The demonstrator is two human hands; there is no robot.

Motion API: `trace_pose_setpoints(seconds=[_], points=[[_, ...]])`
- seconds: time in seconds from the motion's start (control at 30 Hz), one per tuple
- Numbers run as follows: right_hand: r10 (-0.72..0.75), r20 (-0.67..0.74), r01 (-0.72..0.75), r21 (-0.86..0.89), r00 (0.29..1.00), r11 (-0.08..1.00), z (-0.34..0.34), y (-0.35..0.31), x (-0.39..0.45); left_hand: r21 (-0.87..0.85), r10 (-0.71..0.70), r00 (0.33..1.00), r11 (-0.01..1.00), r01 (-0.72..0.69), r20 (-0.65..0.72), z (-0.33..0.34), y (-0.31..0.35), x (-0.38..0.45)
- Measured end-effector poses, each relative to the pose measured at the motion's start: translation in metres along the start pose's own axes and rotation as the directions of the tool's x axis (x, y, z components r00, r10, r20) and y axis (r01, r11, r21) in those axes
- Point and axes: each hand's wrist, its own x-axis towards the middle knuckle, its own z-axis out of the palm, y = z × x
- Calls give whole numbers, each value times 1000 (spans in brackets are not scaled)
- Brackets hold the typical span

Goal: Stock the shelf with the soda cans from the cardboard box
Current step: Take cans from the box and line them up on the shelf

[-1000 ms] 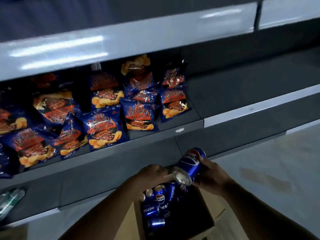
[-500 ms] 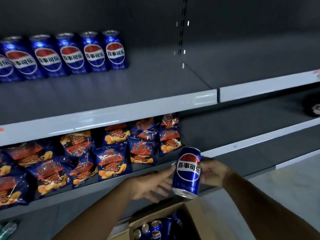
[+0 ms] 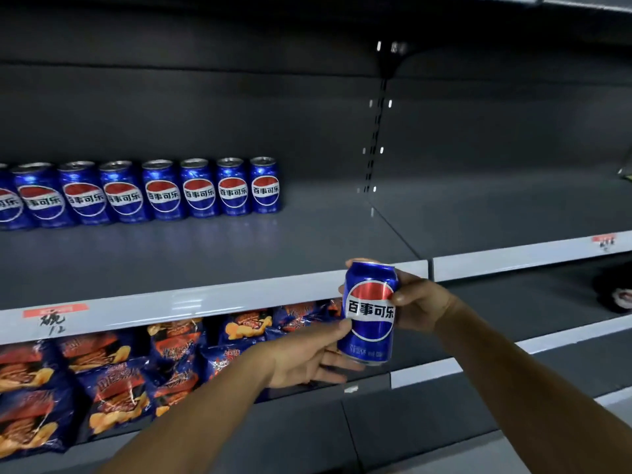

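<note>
A blue soda can [image 3: 370, 313] with a red, white and blue logo stands upright in the air in front of the shelf's white edge [image 3: 212, 297]. My right hand [image 3: 419, 302] grips its upper part from the right. My left hand [image 3: 307, 357] touches its lower left side, thumb on the can and fingers spread under it. A row of several matching cans [image 3: 147, 191] stands at the back left of the grey shelf [image 3: 307, 234]. The cardboard box is out of view.
Blue and orange chip bags [image 3: 113, 378] fill the shelf below on the left. A vertical slotted upright [image 3: 374, 138] divides the bay from another grey shelf section [image 3: 513, 213] on the right. A dark object [image 3: 615, 292] lies at the far right, one shelf down.
The can has come up out of the box, turned upright, and risen to the level of the upper shelf's edge. My view has tilted up, so the box has dropped out of sight.
</note>
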Motion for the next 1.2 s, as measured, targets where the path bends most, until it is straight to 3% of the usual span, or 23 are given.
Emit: trace_pose_setpoints(seconds=[0.13, 0.27, 0.53, 0.77, 0.93, 1.07, 1.2], points=[[-21, -47, 19, -44, 999, 999, 3, -22, 15, 99, 99, 991, 991, -90, -90, -1, 24, -8], [-79, -2, 78, -56, 997, 995, 12, -43, 28, 201, 204, 961, 966, -165, -189, -1, 46, -13], [-171, 68, 170, 12, 983, 985, 26, -84, 51, 388, 379, 853, 892, -232, -360, -8, 89, -17], [-182, 75, 183, -6, 981, 983, 28, -100, 64, 401, 438, 799, 875, -272, -412, -20, 103, -13], [-153, -55, 150, -59, 987, 987, 23, -100, 71, 342, 429, 785, 893, -292, -447, -31, 112, -7], [-75, -168, 42, -192, 983, 981, 24, -94, 77, 344, 438, 743, 892, -292, -507, -43, 117, 0], [-94, -301, -21, -357, 949, 934, 25, -87, 87, 341, 427, 736, 898, -277, -526, -56, 115, 7]])
